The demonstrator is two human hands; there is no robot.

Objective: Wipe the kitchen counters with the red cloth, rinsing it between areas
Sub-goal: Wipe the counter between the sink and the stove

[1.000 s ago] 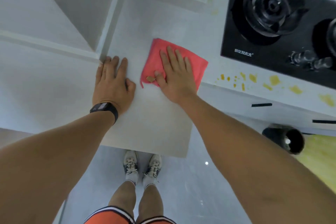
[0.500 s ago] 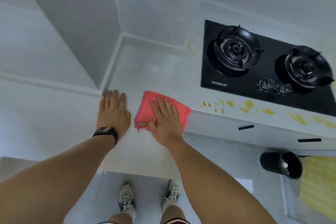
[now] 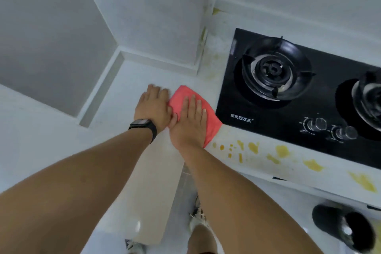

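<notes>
Red cloth point(image 3: 211, 118) lies flat on the white counter point(image 3: 132, 80) under the right hand point(image 3: 188, 123), whose palm and spread fingers press it down without gripping it. Touching that hand's thumb side, the left hand point(image 3: 152, 107) rests flat and open on the bare counter, a black watch point(image 3: 143, 126) on its wrist. Just beyond the right hand's little-finger side sits the black gas hob point(image 3: 288, 117). Yellow splashes point(image 3: 253, 147) dot the counter's front edge nearby, toward the hob
</notes>
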